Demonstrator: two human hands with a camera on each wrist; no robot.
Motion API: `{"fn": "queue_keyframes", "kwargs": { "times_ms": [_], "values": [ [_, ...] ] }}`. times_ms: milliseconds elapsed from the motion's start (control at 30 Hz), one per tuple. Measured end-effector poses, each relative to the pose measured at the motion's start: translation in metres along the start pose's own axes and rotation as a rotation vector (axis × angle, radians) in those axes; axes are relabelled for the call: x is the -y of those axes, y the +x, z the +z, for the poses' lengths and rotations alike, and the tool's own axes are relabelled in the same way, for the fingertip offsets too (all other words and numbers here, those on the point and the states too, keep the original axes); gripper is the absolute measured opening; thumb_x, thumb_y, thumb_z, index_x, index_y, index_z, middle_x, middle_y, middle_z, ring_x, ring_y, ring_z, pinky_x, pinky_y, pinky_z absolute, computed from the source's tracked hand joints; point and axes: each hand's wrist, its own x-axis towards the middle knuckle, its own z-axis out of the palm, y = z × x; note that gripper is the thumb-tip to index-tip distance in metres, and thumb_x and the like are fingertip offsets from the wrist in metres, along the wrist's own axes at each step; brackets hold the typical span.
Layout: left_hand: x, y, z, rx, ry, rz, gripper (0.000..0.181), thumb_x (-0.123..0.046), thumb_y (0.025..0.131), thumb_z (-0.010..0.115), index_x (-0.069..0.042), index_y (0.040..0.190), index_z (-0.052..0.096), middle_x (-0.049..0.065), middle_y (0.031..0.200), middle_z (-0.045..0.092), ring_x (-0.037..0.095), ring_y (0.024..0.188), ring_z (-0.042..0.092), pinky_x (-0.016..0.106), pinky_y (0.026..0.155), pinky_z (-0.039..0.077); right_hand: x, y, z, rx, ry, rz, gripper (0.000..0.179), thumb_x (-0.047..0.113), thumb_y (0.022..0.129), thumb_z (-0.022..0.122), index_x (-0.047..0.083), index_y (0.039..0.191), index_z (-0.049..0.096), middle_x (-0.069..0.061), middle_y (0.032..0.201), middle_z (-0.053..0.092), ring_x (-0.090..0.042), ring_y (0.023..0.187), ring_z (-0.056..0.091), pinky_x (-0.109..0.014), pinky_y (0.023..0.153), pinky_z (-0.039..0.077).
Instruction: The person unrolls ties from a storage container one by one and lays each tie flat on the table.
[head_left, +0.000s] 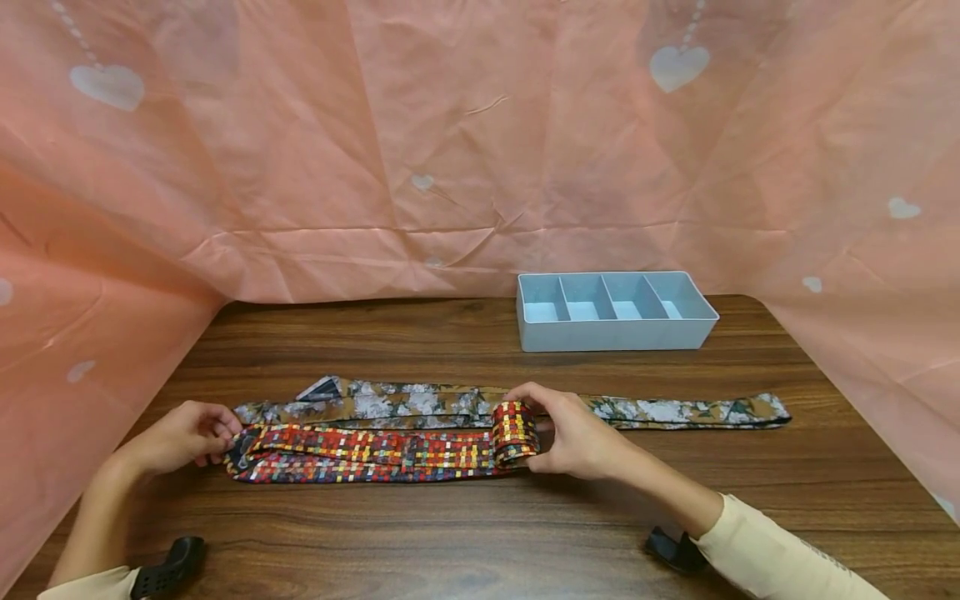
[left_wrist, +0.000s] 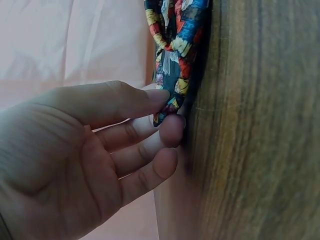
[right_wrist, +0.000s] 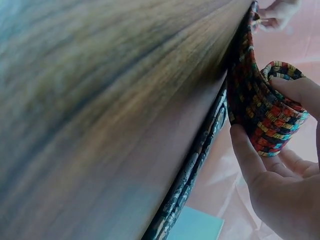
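A red, yellow and blue checked necktie lies lengthwise on the table, its right part wound into a roll. My right hand grips that roll between thumb and fingers, as the right wrist view also shows with the roll standing on edge. At the other end, my left hand pinches the tie's pointed tip between thumb and forefinger. Just behind it stretches a brown necktie with white flowers, laid flat and partly hidden by my right hand.
A pale blue box with several compartments stands at the back right of the wooden table. Pink cloth with white hearts hangs behind the table and along both sides.
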Motion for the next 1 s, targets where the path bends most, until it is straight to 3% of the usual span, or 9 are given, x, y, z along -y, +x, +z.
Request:
{"fn": "queue_keyframes", "kwargs": {
  "times_ms": [667, 1000],
  "values": [
    [-0.003, 0.004, 0.005, -0.023, 0.023, -0.037, 0.009, 0.012, 0.089, 0.058, 0.012, 0.097, 0.061, 0.004, 0.079, 0.058, 0.007, 0.063, 0.052, 0.029, 0.054, 0.051, -0.010, -0.006, -0.013, 0.021, -0.040, 0.014, 0.067, -0.004, 0.072, 0.084, 0.004, 0.133, 0.056, -0.008, 0.117, 0.068, -0.027, 0.112, 0.066, -0.034, 0.090, 0.059],
    [-0.007, 0.004, 0.006, -0.026, 0.052, -0.044, 0.007, 0.012, 0.090, 0.058, 0.011, 0.096, 0.061, 0.004, 0.079, 0.057, 0.008, 0.063, 0.052, 0.028, 0.054, 0.050, -0.014, -0.008, -0.016, 0.007, -0.035, -0.024, 0.066, -0.005, 0.071, 0.083, -0.001, 0.132, 0.057, -0.008, 0.114, 0.068, -0.025, 0.105, 0.067, -0.034, 0.086, 0.060]
  ]
}}
